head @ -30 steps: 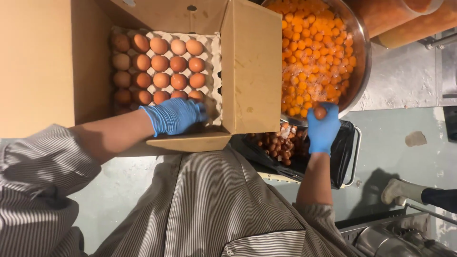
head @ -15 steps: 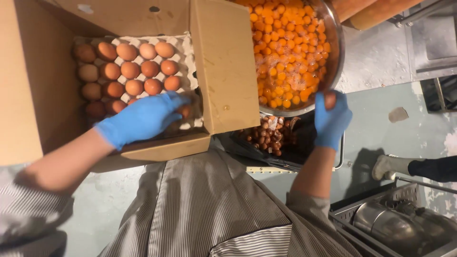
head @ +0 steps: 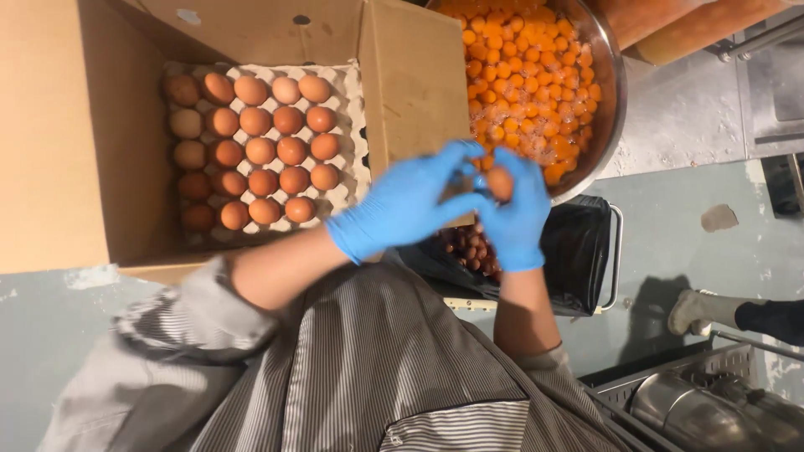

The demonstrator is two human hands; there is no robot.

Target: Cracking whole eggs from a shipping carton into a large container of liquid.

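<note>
Two blue-gloved hands meet at the bowl's near rim: the right hand [head: 512, 219] pinches a brown egg [head: 500, 183] between thumb and fingertips, and the left hand [head: 408, 205], blurred, closes its curled fingers in against the same egg from the other side. Directly beneath them sits a black-lined bin [head: 578, 251] with broken shells [head: 471, 247] heaped inside. To split it cleanly, I'd say both thumbs want to work at the egg's middle, held well over the steel bowl [head: 610, 109] of yolks [head: 519, 75], not over its edge. Room is tight: the cardboard box's [head: 50, 151] upright flap [head: 414, 84] stands just beside the left hand, touching the bowl's side. Farther out, the tray of eggs [head: 260, 151] lies inside the box, with open space above it.
</note>
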